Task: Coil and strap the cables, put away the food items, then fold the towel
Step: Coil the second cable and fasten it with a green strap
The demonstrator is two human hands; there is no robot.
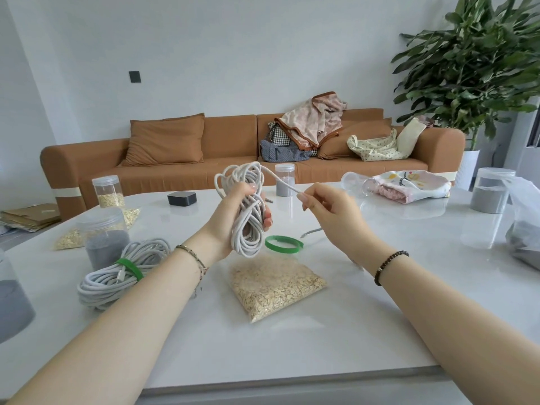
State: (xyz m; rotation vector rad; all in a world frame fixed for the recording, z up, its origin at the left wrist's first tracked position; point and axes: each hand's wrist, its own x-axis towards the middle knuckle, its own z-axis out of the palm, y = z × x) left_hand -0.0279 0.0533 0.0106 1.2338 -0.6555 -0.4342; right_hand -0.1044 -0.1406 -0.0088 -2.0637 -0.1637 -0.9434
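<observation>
In the centre of the frame the left hand [233, 220] grips a bundle of white cable [248, 244], fingers curled round its middle so the loops stand above and hang below the fist, clear of the white surface [380, 317]. One strand leaves the top of the bundle and runs right to the right hand [330, 217], which pinches it between thumb and fingertips, the other fingers loosely bent.

Just below and between the hands lies a loose green strap [283, 244], curled into a ring on the surface. Nearer the lower centre sits a clear bag of oats [274, 285]. At lower left a second cable coil [117, 276] rests on the surface, already bound by a green strap [130, 268].

Left of centre stand a jar of grey grains [105, 238] and, behind it, a jar of oats [108, 191] — a smaller oat bag [68, 241] lies beside them. The patterned towel [409, 185] is bunched at upper right of the surface, with another grey-filled jar [492, 191] further right.
</observation>
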